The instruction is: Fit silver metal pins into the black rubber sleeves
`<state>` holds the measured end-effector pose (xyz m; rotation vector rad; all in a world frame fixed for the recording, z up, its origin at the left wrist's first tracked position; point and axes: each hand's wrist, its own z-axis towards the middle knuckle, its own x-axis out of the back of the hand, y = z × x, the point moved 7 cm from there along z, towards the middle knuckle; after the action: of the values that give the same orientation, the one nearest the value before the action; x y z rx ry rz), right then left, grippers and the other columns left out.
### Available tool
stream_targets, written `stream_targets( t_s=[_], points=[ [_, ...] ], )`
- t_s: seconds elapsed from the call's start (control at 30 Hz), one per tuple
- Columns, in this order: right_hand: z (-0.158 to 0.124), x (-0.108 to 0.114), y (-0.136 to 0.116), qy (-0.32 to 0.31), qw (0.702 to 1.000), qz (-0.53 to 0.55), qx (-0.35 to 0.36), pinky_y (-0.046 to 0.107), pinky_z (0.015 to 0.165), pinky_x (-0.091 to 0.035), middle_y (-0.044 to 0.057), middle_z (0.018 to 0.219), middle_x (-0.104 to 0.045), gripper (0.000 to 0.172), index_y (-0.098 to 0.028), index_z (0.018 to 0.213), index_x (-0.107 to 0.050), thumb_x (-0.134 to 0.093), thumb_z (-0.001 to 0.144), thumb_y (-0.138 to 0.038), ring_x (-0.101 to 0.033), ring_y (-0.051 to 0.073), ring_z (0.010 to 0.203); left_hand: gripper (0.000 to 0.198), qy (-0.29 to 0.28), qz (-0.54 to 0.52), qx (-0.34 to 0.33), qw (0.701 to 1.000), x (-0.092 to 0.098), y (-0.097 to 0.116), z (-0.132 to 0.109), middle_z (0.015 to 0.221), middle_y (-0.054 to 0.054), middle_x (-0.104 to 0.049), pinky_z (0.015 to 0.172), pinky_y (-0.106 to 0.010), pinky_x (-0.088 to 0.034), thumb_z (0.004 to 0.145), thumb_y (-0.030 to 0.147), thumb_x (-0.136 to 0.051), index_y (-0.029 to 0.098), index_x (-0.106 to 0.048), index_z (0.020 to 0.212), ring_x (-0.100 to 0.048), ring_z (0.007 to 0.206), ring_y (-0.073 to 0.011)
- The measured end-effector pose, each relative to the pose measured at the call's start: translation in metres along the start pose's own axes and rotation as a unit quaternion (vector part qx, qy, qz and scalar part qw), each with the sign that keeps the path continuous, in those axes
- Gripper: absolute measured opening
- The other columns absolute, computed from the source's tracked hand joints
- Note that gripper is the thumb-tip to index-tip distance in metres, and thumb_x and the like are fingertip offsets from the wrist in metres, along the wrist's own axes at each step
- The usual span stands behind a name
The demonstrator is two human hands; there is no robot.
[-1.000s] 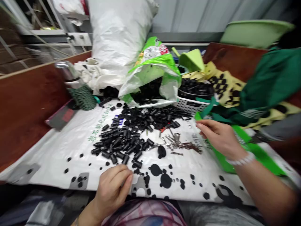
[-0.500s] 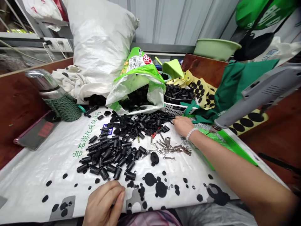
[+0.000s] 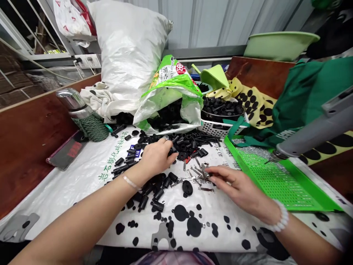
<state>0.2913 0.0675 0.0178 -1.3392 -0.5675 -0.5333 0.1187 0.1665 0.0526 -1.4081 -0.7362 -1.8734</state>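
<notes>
My left hand [image 3: 157, 156] reaches over the pile of black plastic parts [image 3: 190, 141], with its fingers bent down among them and its thumb spread to the side. By its fingertips lies a small round disc with holes [image 3: 166, 137]. Nothing held shows, though the fingertips are partly hidden. My right hand [image 3: 239, 186] is low over the heap of thin metal strips [image 3: 197, 173], its index finger and thumb apart at the heap's right edge. Between the hands and the near edge lies a black round part [image 3: 187, 187]. Black cylinders [image 3: 158, 205] lie loose below my left forearm.
A green perforated tray [image 3: 289, 187] with small silvery pieces stands right, under the tip of a grey power screwdriver [image 3: 306, 138]. Behind are an open bag of black parts [image 3: 171, 125], a white basket [image 3: 215, 128] and a white sack [image 3: 127, 48]. A thermos [image 3: 89, 119] and phone [image 3: 67, 149] are left.
My left hand has gone from the near edge up and forward onto the black parts. My right hand has come back from the far side of the pile to the metal strips. The view has shifted.
</notes>
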Motion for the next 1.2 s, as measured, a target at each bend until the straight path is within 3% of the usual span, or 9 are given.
stream_targets(
  t_s=[0.1,0.23,0.33,0.5,0.6,0.67,0.77,1.0,1.2],
  points=[
    [-0.014,-0.005,0.002,0.003,0.999,0.049,-0.02,0.032,0.069,-0.051,0.004,0.09,-0.068,0.021,-0.022,0.099,-0.064,-0.052,0.082,-0.029,-0.063,0.018,0.078,0.031,-0.035,0.025,0.0,0.999,-0.023,0.012,0.035,0.088,-0.009,-0.06,0.066,-0.03,-0.046,0.074,0.041,-0.059,0.015,-0.059,0.089,-0.061,0.08,-0.0242],
    [-0.029,0.002,0.008,0.028,0.994,0.1,-0.03,0.029,0.067,-0.051,0.003,0.086,-0.068,0.016,-0.023,0.091,-0.066,-0.055,0.081,-0.029,-0.063,0.018,0.076,0.015,-0.049,0.005,0.002,0.999,-0.035,0.014,0.05,0.083,-0.011,-0.062,0.069,-0.033,-0.046,0.073,0.026,-0.06,0.013,-0.061,0.081,-0.061,0.079,-0.0251],
    [-0.036,0.013,0.014,0.084,0.986,0.137,-0.042,0.028,0.065,-0.052,0.002,0.081,-0.068,0.012,-0.022,0.082,-0.068,-0.06,0.078,-0.031,-0.062,0.017,0.071,0.011,-0.049,-0.03,0.017,0.998,-0.03,0.005,0.046,0.081,-0.009,-0.063,0.072,-0.031,-0.046,0.075,0.018,-0.055,0.014,-0.063,0.081,-0.061,0.08,-0.0224],
    [-0.036,0.015,0.017,0.138,0.957,0.239,-0.093,0.025,0.054,-0.051,0.001,0.062,-0.064,0.015,-0.018,0.083,-0.066,-0.063,0.074,-0.03,-0.059,0.013,0.055,0.027,-0.061,-0.173,0.048,0.982,-0.017,0.001,0.012,0.077,-0.003,-0.064,0.057,-0.022,-0.045,0.083,0.031,-0.048,0.015,-0.059,0.103,-0.057,0.062,-0.0123],
    [-0.033,0.009,0.005,0.147,0.948,0.272,-0.071,0.025,0.056,-0.052,0.001,0.062,-0.064,0.015,-0.017,0.084,-0.065,-0.064,0.074,-0.028,-0.061,0.014,0.057,0.03,-0.099,-0.446,0.09,0.885,-0.016,0.017,-0.023,0.078,-0.003,-0.062,0.054,-0.021,-0.044,0.083,0.033,-0.049,0.013,-0.057,0.105,-0.053,0.059,-0.0095],
    [-0.032,0.006,-0.006,0.157,0.949,0.271,-0.043,0.024,0.056,-0.052,0.002,0.068,-0.065,0.013,-0.018,0.085,-0.064,-0.063,0.075,-0.026,-0.061,0.013,0.059,0.028,-0.103,-0.546,0.106,0.825,-0.014,0.031,-0.044,0.081,-0.003,-0.061,0.057,-0.02,-0.044,0.081,0.029,-0.053,0.013,-0.057,0.104,-0.052,0.062,-0.009],
    [-0.033,0.0,-0.025,0.164,0.961,0.219,0.031,0.025,0.062,-0.052,0.002,0.077,-0.065,0.01,-0.019,0.087,-0.063,-0.06,0.078,-0.021,-0.062,0.014,0.068,0.023,-0.108,-0.602,0.097,0.785,-0.011,0.048,-0.065,0.086,-0.004,-0.06,0.067,-0.022,-0.045,0.08,0.024,-0.055,0.013,-0.057,0.101,-0.054,0.073,-0.0109],
    [-0.04,-0.012,-0.066,0.119,0.972,0.052,0.197,0.028,0.068,-0.048,0.005,0.083,-0.062,0.017,-0.016,0.095,-0.061,-0.052,0.082,-0.01,-0.059,0.015,0.077,0.021,-0.062,-0.555,0.046,0.828,-0.01,0.052,-0.083,0.094,-0.004,-0.057,0.075,-0.026,-0.044,0.084,0.024,-0.051,0.018,-0.056,0.104,-0.054,0.081,-0.0134],
    [-0.035,-0.024,-0.071,0.045,0.981,-0.007,0.187,0.028,0.063,-0.048,0.005,0.077,-0.06,0.017,-0.017,0.092,-0.062,-0.046,0.085,-0.013,-0.058,0.016,0.071,0.019,-0.028,-0.519,0.003,0.854,-0.005,0.058,-0.09,0.091,-0.004,-0.055,0.074,-0.026,-0.043,0.083,0.02,-0.052,0.017,-0.058,0.101,-0.052,0.082,-0.0136]
  ],
)
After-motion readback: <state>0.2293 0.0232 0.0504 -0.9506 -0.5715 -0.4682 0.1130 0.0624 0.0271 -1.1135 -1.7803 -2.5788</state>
